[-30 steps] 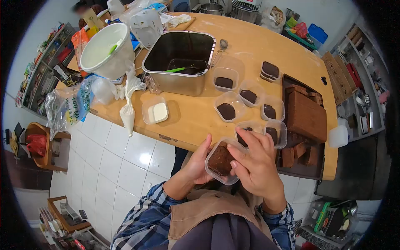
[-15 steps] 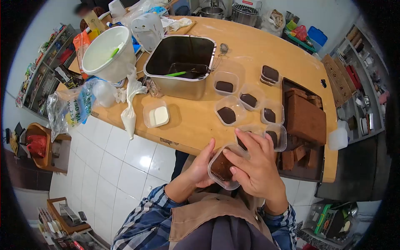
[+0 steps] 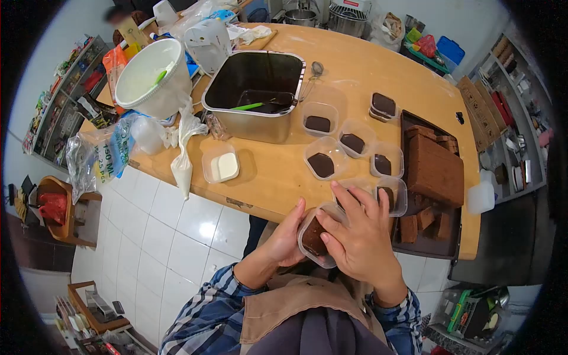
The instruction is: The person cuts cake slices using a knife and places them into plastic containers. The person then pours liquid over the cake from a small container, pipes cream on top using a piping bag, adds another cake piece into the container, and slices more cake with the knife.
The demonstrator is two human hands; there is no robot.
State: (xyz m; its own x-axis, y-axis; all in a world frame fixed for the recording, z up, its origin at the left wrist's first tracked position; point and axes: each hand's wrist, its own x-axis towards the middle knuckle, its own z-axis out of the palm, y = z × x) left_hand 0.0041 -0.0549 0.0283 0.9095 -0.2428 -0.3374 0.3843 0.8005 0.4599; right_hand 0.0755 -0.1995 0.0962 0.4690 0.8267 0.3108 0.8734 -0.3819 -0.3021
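Note:
Tilted at the table's near edge, a clear plastic cup (image 3: 322,261) has a brown piece of chocolate cake (image 3: 311,239) inside. My left hand (image 3: 283,241) is wrapped round the cup's left side. From the right, my right hand (image 3: 368,248) reaches over it with fingers spread; the index finger and thumb touch the cake at the cup's opening, and the other fingers stretch beyond the rim. Part of the cup is hidden behind this hand. Just beyond stand several clear cups with dark chocolate layers, among them one cup (image 3: 322,165).
To the right, a dark tray (image 3: 427,248) carries a large chocolate cake block (image 3: 435,168) and cut pieces. A deep metal pan (image 3: 248,125), a white bowl (image 3: 136,89), a filled piping bag (image 3: 183,163) and a cup of white cream (image 3: 224,167) stand left on the table (image 3: 272,198).
My right hand's fingers have spread and shifted slightly left over the cup. The cake in the cup has turned or moved a little. My left hand keeps its hold.

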